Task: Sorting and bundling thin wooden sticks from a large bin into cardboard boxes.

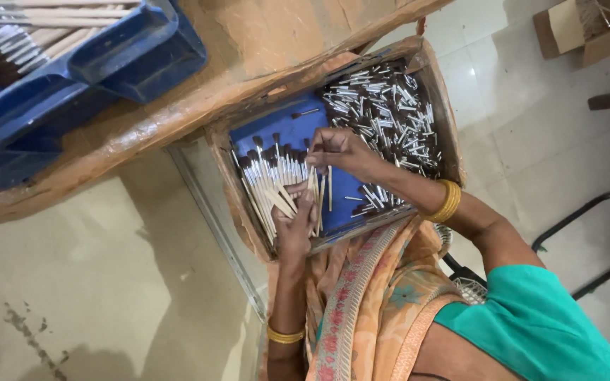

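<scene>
1. Bench (178, 120), upper left to centre of the frame: worn tan wood, rough and scuffed.
2. Crate (128, 49), upper left: blue moulded plastic, holding long pale rods.
3. Box (446, 106), centre: shallow brown tray, blue smooth lining.
4. Metal tubes (390, 113), right half of the box: loose heap, short, silvery, shiny.
5. Sticks (266, 183), left half of the box: thin pale wood with dark tufted tips, fanned out.
6. Left hand (294, 229): closed around the lower ends of the sticks.
7. Right hand (335, 149): fingertips pinched on the sticks just above the left hand.
8. Bangles (446, 201): yellow metal.

Step, as judged: gathering sticks into a bundle. A further move calls for a fine pinch and evenly aligned tips.
</scene>
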